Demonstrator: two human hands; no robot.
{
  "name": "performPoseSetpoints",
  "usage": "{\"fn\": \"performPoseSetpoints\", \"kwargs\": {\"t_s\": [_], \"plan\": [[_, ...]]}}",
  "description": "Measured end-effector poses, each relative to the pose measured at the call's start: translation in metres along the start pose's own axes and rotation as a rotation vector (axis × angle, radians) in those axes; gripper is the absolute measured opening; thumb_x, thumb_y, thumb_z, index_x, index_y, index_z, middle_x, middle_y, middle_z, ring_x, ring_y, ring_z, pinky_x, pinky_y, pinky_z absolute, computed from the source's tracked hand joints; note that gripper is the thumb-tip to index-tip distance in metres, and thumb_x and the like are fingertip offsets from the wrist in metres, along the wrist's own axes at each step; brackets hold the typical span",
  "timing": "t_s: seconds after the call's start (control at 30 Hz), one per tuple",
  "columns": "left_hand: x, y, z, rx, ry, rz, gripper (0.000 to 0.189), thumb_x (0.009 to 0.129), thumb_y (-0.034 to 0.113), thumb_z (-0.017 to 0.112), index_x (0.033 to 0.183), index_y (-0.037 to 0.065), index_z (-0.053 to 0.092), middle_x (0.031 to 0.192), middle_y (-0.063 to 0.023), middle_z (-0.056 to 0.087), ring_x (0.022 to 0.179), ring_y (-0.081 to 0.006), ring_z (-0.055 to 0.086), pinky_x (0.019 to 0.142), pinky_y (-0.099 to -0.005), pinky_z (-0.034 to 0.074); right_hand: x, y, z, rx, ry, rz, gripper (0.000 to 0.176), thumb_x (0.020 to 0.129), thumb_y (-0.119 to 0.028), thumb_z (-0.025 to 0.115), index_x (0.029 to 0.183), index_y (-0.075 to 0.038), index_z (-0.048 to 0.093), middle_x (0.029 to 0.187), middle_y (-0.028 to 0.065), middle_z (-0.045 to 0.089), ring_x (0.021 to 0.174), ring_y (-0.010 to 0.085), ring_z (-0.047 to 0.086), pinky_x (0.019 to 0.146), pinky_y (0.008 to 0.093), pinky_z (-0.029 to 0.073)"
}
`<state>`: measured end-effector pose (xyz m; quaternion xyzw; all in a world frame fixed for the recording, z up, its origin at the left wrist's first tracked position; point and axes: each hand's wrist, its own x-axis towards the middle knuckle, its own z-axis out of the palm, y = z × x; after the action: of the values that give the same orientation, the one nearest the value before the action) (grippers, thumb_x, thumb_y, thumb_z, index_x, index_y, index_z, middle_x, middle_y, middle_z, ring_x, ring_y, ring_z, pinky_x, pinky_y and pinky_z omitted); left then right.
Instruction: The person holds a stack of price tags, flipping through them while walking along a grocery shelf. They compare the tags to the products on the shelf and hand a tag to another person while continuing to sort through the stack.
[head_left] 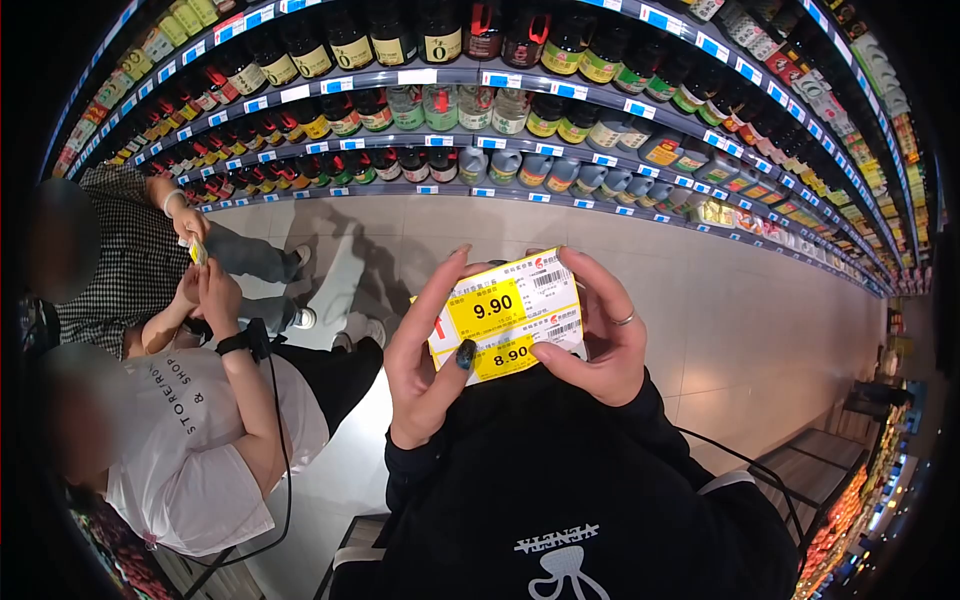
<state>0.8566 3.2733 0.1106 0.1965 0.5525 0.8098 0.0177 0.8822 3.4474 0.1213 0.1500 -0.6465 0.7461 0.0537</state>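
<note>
In front of my chest I hold a stack of yellow-and-white price tags (530,310) with both hands. The upper printed panel reads 9.90 and the lower one 8.90; barcodes show at their right ends. My left hand (418,360) grips the left side, its dark-painted thumbnail pressed on the lower panel. On the other side my right hand (612,345), with a ring on one finger, pinches the right edge, thumb on top beside the 8.90. How many tags lie underneath is hidden.
Curved shelves (420,77) ahead carry rows of bottles and jugs (505,167). At left, a person in a white T-shirt (225,440) and another in a checked shirt (115,250) stand close, hands near a small yellow-and-white item (197,250). A black cable (735,452) runs at right.
</note>
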Motion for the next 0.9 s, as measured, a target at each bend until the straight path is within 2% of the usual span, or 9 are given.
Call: {"fn": "performPoseSetpoints", "kwargs": {"t_s": [0.2, 0.37, 0.57, 0.77, 0.83, 0.9], "plan": [[0.003, -0.003, -0.002, 0.062, -0.002, 0.004, 0.068, 0.064, 0.003, 0.047, 0.131, -0.006, 0.036, 0.124, -0.021, 0.048, 0.117, -0.026, 0.046, 0.1, -0.0356, 0.029, 0.002, 0.003, -0.002, 0.003, 0.005, -0.005, 0.068, 0.073, 0.007, 0.064, 0.133, 0.002, 0.032, 0.126, 0.0153, 0.044, 0.117, 0.0201, 0.046, 0.092, 0.0296, 0.042], [0.008, -0.002, 0.003, 0.056, 0.009, 0.017, 0.068, 0.064, -0.007, 0.048, 0.131, -0.005, 0.036, 0.122, -0.019, 0.05, 0.114, -0.0224, 0.047, 0.097, -0.0328, 0.033, 0.005, 0.005, -0.003, 0.014, 0.001, -0.007, 0.068, 0.074, 0.007, 0.064, 0.133, 0.002, 0.031, 0.127, 0.0155, 0.044, 0.117, 0.0203, 0.046, 0.092, 0.0299, 0.042], [0.013, 0.001, 0.004, 0.156, 0.01, 0.007, 0.07, 0.065, -0.01, 0.05, 0.132, -0.002, 0.036, 0.118, -0.0166, 0.052, 0.11, -0.0197, 0.05, 0.093, -0.0304, 0.037, 0.007, 0.006, -0.005, 0.006, 0.009, 0.004, 0.069, 0.074, 0.006, 0.064, 0.133, 0.002, 0.03, 0.129, 0.0163, 0.042, 0.117, 0.0208, 0.046, 0.092, 0.0304, 0.042], [0.015, 0.001, 0.005, 0.148, 0.018, 0.009, 0.07, 0.065, -0.01, 0.051, 0.133, -0.002, 0.035, 0.118, -0.0163, 0.053, 0.109, -0.0195, 0.05, 0.093, -0.0306, 0.038, 0.009, 0.007, -0.005, -0.007, 0.008, 0.0, 0.069, 0.074, 0.006, 0.064, 0.133, 0.001, 0.03, 0.13, 0.0163, 0.042, 0.117, 0.0213, 0.045, 0.092, 0.0307, 0.043], [0.015, 0.001, 0.003, 0.137, 0.012, 0.015, 0.07, 0.066, -0.01, 0.051, 0.133, -0.003, 0.035, 0.118, -0.0165, 0.052, 0.11, -0.0196, 0.05, 0.093, -0.0307, 0.038, 0.009, 0.007, -0.004, -0.017, 0.019, 0.016, 0.073, 0.07, 0.007, 0.065, 0.133, 0.001, 0.029, 0.128, 0.0225, 0.041, 0.116, 0.0257, 0.046, 0.092, 0.0337, 0.041], [0.016, 0.001, 0.003, 0.124, 0.005, 0.021, 0.07, 0.066, -0.01, 0.051, 0.133, -0.003, 0.035, 0.118, -0.0166, 0.052, 0.11, -0.0198, 0.05, 0.093, -0.0308, 0.038, 0.008, 0.007, -0.003, -0.009, 0.026, 0.022, 0.073, 0.07, 0.007, 0.065, 0.133, 0.001, 0.029, 0.128, 0.0225, 0.041, 0.116, 0.0257, 0.046, 0.092, 0.0336, 0.041]]}}
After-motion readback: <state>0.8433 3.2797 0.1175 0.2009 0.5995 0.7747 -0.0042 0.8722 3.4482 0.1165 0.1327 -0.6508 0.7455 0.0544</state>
